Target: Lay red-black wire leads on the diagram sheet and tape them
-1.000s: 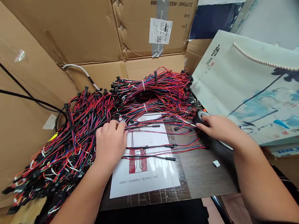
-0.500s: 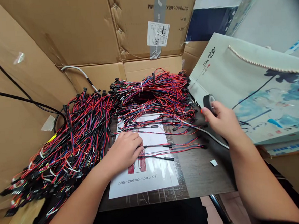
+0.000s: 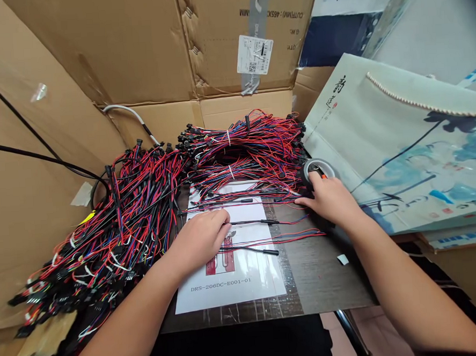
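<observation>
Big cardboard boxes (image 3: 230,44) are standing behind and to the left of the table (image 3: 320,280), walling it in; nothing inside them is showing. A paper gift bag (image 3: 413,140) is lying on its side at the right, its contents hidden. A large heap of red, blue and black wires (image 3: 120,223) is spreading over the table's left side and back. A printed sheet (image 3: 232,280) is lying flat in the middle, with a few loose wires (image 3: 261,235) stretching across it. The left hand (image 3: 201,239) is resting palm down on the sheet, fingers curled over the wire ends. The right hand (image 3: 330,202), well apart from it, is lying open against a roll of black tape (image 3: 316,172) beside the bag, fingers touching but not closed around it.
</observation>
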A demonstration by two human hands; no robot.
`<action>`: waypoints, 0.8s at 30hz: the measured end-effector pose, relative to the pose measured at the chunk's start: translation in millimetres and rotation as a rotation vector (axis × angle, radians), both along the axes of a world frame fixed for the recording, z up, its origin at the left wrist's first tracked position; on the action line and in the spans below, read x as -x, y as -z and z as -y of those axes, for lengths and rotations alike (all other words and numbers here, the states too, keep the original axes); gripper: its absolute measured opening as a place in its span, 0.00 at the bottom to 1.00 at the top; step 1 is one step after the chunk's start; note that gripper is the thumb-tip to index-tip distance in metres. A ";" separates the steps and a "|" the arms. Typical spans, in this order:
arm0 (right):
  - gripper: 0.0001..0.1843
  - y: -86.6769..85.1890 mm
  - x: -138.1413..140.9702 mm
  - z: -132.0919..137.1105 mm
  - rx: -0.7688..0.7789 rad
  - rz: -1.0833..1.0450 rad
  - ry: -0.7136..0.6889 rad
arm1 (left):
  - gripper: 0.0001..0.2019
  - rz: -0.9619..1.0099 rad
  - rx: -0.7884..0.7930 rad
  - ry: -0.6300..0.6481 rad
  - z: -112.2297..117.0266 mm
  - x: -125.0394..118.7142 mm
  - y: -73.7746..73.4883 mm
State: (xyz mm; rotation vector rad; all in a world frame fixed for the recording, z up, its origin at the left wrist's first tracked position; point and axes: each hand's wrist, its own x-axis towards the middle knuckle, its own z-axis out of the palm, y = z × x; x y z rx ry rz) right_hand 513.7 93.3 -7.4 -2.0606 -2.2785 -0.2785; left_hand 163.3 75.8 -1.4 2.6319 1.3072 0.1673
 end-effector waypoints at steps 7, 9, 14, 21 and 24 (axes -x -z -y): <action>0.18 7.3 -4.7 -1.9 -0.024 -0.119 0.087 | 0.08 0.143 -0.026 -0.021 -2.4 2.3 -1.0; 0.16 9.7 -5.1 -3.5 0.010 -0.105 0.047 | 0.08 0.183 -0.044 -0.018 -3.6 3.7 -1.5; 0.18 11.5 -4.7 -2.7 -0.055 -0.081 -0.006 | 0.11 0.175 -0.079 0.033 -5.9 5.4 1.8; 0.17 7.6 -3.0 5.3 -0.159 -0.105 0.021 | 0.10 0.137 -0.051 0.091 -2.2 5.7 -5.2; 0.14 -2.0 6.2 12.5 -0.315 -0.172 -0.042 | 0.09 0.087 0.062 0.180 5.9 3.7 -13.9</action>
